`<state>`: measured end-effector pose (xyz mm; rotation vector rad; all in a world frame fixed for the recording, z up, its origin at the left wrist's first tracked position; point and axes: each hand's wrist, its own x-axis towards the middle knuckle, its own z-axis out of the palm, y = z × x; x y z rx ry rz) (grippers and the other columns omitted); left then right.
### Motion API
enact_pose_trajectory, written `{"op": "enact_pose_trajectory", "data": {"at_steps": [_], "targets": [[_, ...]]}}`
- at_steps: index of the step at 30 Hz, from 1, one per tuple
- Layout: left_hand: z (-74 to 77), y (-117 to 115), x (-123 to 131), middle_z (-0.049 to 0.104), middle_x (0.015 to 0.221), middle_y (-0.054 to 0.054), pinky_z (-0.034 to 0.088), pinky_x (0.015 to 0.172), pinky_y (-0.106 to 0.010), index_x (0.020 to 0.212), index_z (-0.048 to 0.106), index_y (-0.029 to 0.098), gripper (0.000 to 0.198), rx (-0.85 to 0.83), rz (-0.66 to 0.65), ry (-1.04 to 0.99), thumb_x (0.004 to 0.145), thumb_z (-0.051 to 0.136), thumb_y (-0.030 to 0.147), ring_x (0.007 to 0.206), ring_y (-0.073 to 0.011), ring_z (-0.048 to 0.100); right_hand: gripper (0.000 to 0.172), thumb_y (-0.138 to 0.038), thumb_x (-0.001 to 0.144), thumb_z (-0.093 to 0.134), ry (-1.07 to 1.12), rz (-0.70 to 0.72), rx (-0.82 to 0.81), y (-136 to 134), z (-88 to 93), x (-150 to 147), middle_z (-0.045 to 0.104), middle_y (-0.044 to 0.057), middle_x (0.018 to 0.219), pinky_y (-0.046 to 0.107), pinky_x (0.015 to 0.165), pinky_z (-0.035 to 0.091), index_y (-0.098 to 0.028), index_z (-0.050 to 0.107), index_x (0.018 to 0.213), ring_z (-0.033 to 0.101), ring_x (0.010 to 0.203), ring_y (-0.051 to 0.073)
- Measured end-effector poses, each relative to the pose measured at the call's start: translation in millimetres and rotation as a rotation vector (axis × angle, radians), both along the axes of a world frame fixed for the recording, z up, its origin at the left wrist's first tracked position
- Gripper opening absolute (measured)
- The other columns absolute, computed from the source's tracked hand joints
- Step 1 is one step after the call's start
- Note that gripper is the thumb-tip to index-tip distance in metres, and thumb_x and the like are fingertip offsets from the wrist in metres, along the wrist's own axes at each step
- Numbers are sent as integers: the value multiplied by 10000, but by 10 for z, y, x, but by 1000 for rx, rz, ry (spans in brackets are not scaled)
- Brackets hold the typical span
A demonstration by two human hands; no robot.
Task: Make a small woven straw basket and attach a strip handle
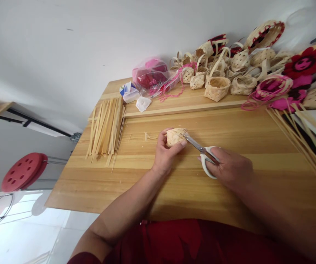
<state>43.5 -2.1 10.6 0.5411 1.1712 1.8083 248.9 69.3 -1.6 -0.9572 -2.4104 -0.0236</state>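
Gripping woven basket [175, 136] in left hand [164, 156] — scissors [197, 145] in right hand [229, 169]

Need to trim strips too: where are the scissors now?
In the head view, the white-handled scissors are in the right hand, their blades at the small woven basket held in the left hand.

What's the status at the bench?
Left hand gripping small woven basket. Right hand holding white-handled scissors, blades at basket. Cut scraps on tabletop nearby.
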Motion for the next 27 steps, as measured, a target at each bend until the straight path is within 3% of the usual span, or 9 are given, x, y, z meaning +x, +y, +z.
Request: {"op": "enact_pose_trajectory", "data": {"at_steps": [14,22,27], "targets": [[-6,4,-54,724,1220,-27,562,951,-341,1262,543,302,769,28,-59,36,645,996,377,1075,-198,712,401,-502,1021,603,84,9,64,24,-39,4,620,-4,604,298,557,301,-213,648,747,520,529,141],[-17,3,-100,706,1370,-72,476,1153,-439,1477,438,333,912,74,-156,-33,728,952,410,1241,-240,693,336,-468,1007,645,171,81,16,82,-39,-12,656,-6,650,287,569,362,-214,655,786,560,550,138],[-27,3,-145,703,1385,-89,462,1168,-442,1592,367,332,996,82,-209,114,771,926,410,1276,-254,681,267,-438,975,682,138,132,25,72,-34,1,662,-4,671,308,591,378,-227,647,815,592,589,163]]}}
